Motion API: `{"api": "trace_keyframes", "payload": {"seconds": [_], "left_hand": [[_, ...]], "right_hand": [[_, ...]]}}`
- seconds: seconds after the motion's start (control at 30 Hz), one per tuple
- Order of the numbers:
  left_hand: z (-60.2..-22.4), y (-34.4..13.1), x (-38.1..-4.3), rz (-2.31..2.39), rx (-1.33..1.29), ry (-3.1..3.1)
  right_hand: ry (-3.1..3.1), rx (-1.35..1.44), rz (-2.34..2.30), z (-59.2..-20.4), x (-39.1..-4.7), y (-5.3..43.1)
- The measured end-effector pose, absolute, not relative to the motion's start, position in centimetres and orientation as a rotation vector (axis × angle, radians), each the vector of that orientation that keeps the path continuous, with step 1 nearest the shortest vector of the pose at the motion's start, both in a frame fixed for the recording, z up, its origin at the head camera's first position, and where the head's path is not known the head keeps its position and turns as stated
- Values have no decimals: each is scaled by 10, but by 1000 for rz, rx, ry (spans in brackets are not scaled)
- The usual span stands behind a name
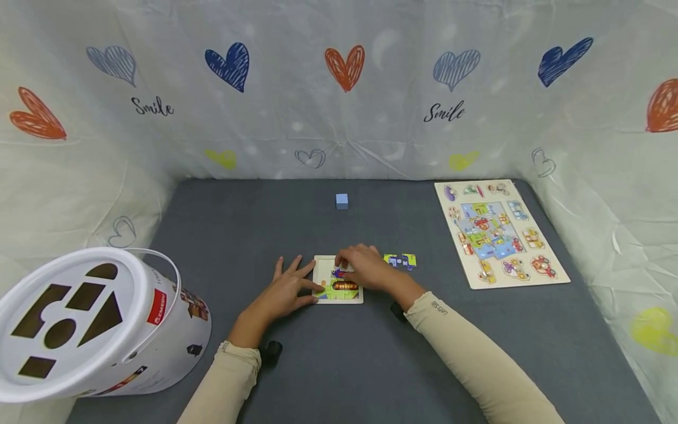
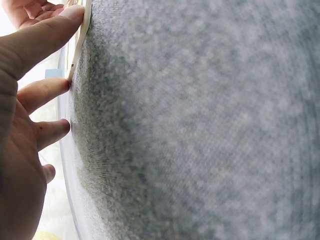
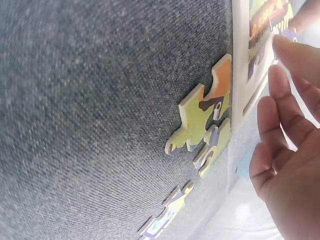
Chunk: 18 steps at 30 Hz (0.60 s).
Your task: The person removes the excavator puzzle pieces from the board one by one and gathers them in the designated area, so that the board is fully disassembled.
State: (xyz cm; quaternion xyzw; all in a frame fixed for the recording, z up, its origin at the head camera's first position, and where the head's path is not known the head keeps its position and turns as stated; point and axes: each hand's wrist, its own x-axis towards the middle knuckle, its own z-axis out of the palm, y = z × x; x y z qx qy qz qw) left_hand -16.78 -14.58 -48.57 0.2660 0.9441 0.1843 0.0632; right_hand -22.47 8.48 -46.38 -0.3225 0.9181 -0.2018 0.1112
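Note:
A small wooden puzzle tray (image 1: 339,302) lies on the dark table, partly filled with pieces that show a tracked vehicle on green. My left hand (image 1: 283,291) lies with spread fingers at its left side; the thumb (image 2: 75,14) and a fingertip touch the tray's edge. Over the tray's upper right part, my right hand (image 1: 368,268) has its fingers bent and pinches what looks like a puzzle piece, mostly hidden by the fingers. Several loose puzzle pieces (image 1: 408,261) lie right of the tray; a green and orange piece (image 3: 200,117) is close to its edge.
Beyond the tray stands a blue cube (image 1: 342,201). At the right lies a large wooden puzzle board (image 1: 468,274) with vehicle pictures. A white bucket (image 1: 175,347) with shape holes in its lid stands at the left. Cloth with printed hearts (image 1: 344,68) surrounds the table.

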Motion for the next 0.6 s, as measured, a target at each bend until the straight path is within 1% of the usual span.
{"api": "trace_keyframes", "payload": {"seconds": [0.33,0.6], "left_hand": [[-484,-144,-167,566,806,2849],[-488,-144,-167,554,765,2861]], "right_hand": [[2582,-801,-923,-458,-226,93],[2460,-777,-944,-439,-238,135]]}}
